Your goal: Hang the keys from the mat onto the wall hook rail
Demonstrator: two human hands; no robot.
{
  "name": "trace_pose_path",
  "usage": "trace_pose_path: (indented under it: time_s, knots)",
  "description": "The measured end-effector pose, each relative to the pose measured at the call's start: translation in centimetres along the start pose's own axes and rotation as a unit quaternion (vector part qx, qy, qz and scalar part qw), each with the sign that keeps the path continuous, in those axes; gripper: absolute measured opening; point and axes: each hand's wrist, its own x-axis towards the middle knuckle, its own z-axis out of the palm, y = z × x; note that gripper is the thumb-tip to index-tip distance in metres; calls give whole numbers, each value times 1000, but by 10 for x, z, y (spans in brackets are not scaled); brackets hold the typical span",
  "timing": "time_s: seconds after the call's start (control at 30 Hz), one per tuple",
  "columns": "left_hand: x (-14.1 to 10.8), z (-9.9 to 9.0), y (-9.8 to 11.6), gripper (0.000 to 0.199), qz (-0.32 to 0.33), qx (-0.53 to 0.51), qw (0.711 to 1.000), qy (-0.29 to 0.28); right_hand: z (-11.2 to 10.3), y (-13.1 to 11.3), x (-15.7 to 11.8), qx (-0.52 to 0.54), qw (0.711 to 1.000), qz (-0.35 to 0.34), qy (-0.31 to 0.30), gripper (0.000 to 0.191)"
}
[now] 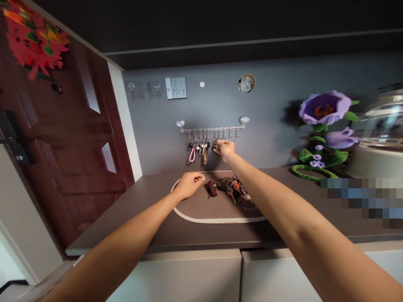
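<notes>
Right hand (226, 149) is raised just below the hook rail (212, 129), right of its middle, fingertips pinched on a small metal key ring (215, 145); whether that ring already hangs on a hook cannot be told. Left hand (190, 184) is lower than the rail, below its left end, fingers curled inward; whether anything is inside them cannot be seen.

From the rail's left half hang keys with a pink loop (192, 154) and, beside them towards the rail's middle, silver keys with a brown tag (205, 157). Several hooks at the rail's right end are bare. Below the rail, a rounded mat (201, 216) with a pale rim lies on the dark counter (151, 237). On it, beneath the rail's middle, is a brown key fob (213, 189) with a ring; just to its right, below the rail's right half, is a heap of keys (233, 191), partly hidden by the right forearm.

Above the rail's left end is a white label panel (176, 88); above its right end, a round hole (246, 83) with whitish stuff inside. Well right of the rail stand purple flowers (325, 108); well left is a reddish-brown door (63, 167).
</notes>
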Motion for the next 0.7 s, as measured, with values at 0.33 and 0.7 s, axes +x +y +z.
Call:
trace_pose_path:
  time_s: [0.33,0.7]
  knots:
    - [0,1,-2,25,-16,-26,1000,-2,-9,-6,-2,-50,997,-3,-52,12]
    - [2,2,-3,30,68,20,996,-62,-34,1,-9,-137,989,-13,-48,24]
